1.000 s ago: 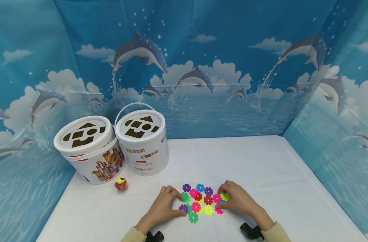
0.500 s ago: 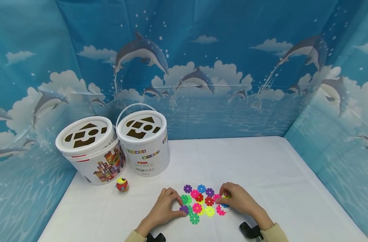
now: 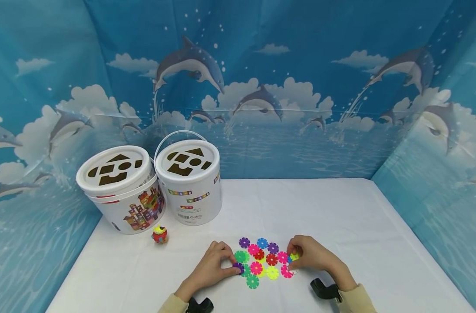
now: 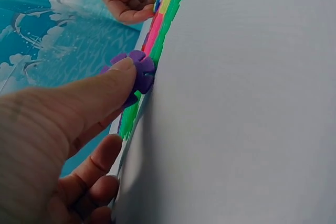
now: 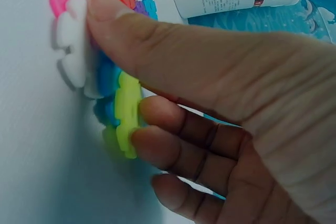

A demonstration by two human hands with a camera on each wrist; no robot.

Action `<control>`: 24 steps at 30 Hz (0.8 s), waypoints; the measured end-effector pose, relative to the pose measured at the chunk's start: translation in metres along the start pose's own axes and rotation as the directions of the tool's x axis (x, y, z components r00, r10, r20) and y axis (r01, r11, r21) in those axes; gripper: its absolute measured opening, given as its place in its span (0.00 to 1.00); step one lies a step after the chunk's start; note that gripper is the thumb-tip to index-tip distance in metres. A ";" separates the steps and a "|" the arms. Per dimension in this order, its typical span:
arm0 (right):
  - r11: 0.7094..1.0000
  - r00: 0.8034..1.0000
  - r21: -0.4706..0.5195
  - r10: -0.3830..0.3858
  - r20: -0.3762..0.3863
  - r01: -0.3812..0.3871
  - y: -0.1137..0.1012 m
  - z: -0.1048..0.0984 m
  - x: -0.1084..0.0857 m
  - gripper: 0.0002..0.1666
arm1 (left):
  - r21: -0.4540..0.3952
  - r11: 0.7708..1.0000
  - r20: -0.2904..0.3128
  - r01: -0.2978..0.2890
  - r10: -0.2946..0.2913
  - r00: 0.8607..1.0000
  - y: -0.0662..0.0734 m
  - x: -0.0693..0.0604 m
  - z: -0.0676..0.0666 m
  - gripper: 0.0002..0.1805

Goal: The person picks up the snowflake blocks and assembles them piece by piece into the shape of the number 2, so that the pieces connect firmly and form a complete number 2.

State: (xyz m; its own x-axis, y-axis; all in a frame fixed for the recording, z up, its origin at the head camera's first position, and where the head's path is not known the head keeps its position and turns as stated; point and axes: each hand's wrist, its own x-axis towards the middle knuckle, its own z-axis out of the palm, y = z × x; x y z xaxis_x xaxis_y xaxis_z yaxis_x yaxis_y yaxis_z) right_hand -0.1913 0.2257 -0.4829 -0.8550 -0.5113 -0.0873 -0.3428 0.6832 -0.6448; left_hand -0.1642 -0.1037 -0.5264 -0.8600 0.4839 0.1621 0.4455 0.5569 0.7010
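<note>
Colorful plastic snowflake discs, joined by their slots into a flat cluster, lie on the white table; a green disc point(image 3: 252, 281) sits at its near edge. At its left side my left hand point(image 3: 211, 266) pinches a purple disc point(image 4: 144, 74) with the thumb on its face. My right hand point(image 3: 310, 252) holds the right edge. There, the right wrist view shows my thumb by a white disc point(image 5: 72, 40), with a blue disc point(image 5: 108, 77) beneath it. Curled fingers touch a yellow disc point(image 5: 126, 114). The right index fingertip is hidden behind the thumb.
Two white lidded buckets stand at the back left, a printed bucket point(image 3: 124, 208) and a taller-looking bucket point(image 3: 199, 195) with a raised handle. A small red and yellow toy figure point(image 3: 160, 234) is in front of them. A dolphin-print curtain point(image 3: 281, 143) hangs behind the table.
The head view has shifted slightly. My right fingers have shifted at the right edge, where the blue and yellow discs show more than half a second ago. My left hand keeps its pinch.
</note>
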 end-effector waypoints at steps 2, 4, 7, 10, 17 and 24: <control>1.000 1.000 0.012 0.001 -0.001 -0.001 0.002 0.000 0.000 0.20 | -0.025 1.000 -0.006 0.001 -0.001 1.000 -0.001 0.001 0.000 0.10; 1.000 1.000 0.022 -0.002 -0.005 0.002 0.004 0.000 0.000 0.20 | -0.057 0.998 -0.016 0.005 -0.006 1.000 -0.001 0.001 0.000 0.09; 1.000 1.000 0.030 -0.006 -0.025 0.007 0.005 0.003 0.000 0.19 | -0.099 0.995 -0.033 0.013 -0.016 0.999 0.000 0.002 -0.001 0.08; 1.000 0.999 0.023 -0.002 -0.049 0.003 0.003 0.008 0.002 0.19 | -0.133 0.991 -0.040 0.032 -0.038 0.998 0.001 0.001 -0.001 0.08; 0.999 0.999 -0.025 0.018 -0.049 -0.019 -0.012 0.016 0.004 0.24 | -0.185 0.982 -0.080 0.043 -0.059 0.995 0.003 0.002 -0.001 0.09; 0.998 1.000 -0.066 -0.011 -0.020 0.010 -0.016 0.014 0.003 0.22 | -0.262 0.963 -0.134 0.058 -0.096 0.986 0.015 0.008 -0.010 0.07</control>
State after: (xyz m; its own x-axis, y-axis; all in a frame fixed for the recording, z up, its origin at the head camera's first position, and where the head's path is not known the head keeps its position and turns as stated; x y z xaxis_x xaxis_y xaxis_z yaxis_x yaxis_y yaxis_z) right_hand -0.1830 0.2057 -0.4830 -0.8585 -0.5087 -0.0650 -0.3763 0.7110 -0.5941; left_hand -0.1676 -0.0986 -0.5076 -0.9241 0.3339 0.1857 0.3142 0.3873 0.8668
